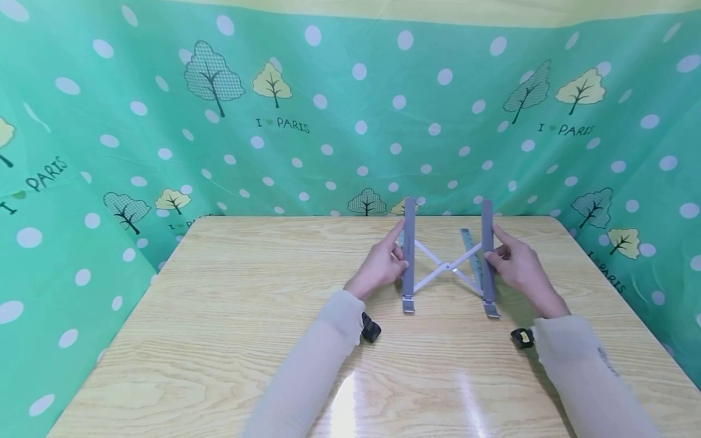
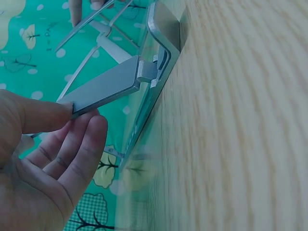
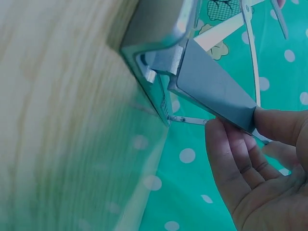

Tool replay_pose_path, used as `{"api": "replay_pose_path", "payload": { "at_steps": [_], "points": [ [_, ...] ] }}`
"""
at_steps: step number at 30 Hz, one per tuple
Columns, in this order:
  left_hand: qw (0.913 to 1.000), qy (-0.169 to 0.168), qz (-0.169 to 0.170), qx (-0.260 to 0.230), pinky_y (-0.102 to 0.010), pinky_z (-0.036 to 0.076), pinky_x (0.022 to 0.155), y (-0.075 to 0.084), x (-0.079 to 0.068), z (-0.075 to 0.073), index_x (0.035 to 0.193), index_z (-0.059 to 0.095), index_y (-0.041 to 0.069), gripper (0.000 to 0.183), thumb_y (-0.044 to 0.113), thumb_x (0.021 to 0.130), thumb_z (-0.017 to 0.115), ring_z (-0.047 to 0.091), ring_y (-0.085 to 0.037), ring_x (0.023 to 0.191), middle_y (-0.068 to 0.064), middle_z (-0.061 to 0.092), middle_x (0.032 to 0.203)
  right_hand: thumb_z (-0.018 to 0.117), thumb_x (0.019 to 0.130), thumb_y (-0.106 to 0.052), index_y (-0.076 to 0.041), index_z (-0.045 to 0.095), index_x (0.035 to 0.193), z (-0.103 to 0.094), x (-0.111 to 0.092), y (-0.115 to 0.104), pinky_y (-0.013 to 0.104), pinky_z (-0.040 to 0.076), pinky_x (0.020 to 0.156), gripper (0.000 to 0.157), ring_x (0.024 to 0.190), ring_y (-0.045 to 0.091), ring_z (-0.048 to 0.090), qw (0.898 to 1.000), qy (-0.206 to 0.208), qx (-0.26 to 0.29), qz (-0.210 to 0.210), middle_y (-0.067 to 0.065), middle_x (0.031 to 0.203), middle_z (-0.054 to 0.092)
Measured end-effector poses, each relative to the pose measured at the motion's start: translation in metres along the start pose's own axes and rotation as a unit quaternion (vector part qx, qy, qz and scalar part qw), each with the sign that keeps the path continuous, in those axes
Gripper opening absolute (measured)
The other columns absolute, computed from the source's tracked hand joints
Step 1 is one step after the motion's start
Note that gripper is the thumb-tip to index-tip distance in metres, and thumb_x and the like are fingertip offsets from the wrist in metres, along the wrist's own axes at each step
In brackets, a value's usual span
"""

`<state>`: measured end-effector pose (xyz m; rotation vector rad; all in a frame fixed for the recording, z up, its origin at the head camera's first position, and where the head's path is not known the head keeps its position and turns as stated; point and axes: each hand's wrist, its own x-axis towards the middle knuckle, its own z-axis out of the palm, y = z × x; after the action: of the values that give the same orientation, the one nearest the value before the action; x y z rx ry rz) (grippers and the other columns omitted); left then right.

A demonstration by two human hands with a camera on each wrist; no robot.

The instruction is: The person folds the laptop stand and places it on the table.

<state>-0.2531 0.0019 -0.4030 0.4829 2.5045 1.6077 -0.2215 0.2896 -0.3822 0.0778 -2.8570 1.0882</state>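
Note:
A grey folding laptop stand [image 1: 409, 255] stands spread on the table, its two long bars joined by pale crossed struts [image 1: 448, 266]. From the left side, my left hand [image 1: 378, 264] holds the left bar, thumb on top and fingers underneath in the left wrist view. My right hand [image 1: 517, 264] grips the right bar [image 1: 488, 243] likewise, with the index finger stretched along its outer side. In both wrist views the upper bars tilt up from hinges near the front lips [image 2: 166, 29], while the lower rails [image 1: 472, 255] lie on the tabletop.
The wood-grain table [image 1: 219, 316] runs back to a green dotted curtain [image 1: 328, 121], which also hangs at both sides. Black wrist cameras [image 1: 370, 328] sit at the cuffs, low over the tabletop. The stand is near the table's back edge, right of centre.

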Motion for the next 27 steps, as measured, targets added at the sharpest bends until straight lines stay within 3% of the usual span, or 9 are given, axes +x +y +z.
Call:
{"api": "replay_pose_path", "payload": {
  "at_steps": [6,14,27],
  "points": [
    [0.9999,0.002,0.010,0.008,-0.028,0.056,0.059,-0.004,-0.001,-0.003,0.152,0.010,0.042,0.104,-0.009,0.081,0.066,0.061,-0.019,0.061,-0.006,0.058,0.084,0.049,0.100,-0.017,-0.021,0.013,0.154,0.003,0.000,-0.004,0.031,0.054,0.063,0.065,0.078,0.027,0.061,1.000,-0.003,0.004,0.005,0.018,0.098,0.057],
    [1.0000,0.000,-0.005,0.002,-0.028,0.056,0.062,-0.007,-0.004,-0.013,0.147,0.008,0.052,0.106,-0.008,0.082,0.066,0.062,-0.019,0.065,-0.006,0.058,0.085,0.050,0.100,-0.016,-0.020,0.014,0.153,0.009,0.000,-0.010,0.032,0.055,0.063,0.064,0.079,0.029,0.060,1.000,-0.002,0.014,-0.007,0.019,0.100,0.058],
    [1.0000,-0.001,-0.008,-0.002,-0.033,0.057,0.064,-0.011,-0.010,-0.026,0.151,0.009,0.045,0.104,-0.009,0.082,0.065,0.062,-0.022,0.066,-0.008,0.058,0.086,0.051,0.099,-0.014,-0.020,0.015,0.154,0.019,0.003,-0.018,0.031,0.056,0.061,0.066,0.079,0.031,0.061,1.000,-0.009,0.018,-0.015,0.019,0.099,0.058]
  ]
}}
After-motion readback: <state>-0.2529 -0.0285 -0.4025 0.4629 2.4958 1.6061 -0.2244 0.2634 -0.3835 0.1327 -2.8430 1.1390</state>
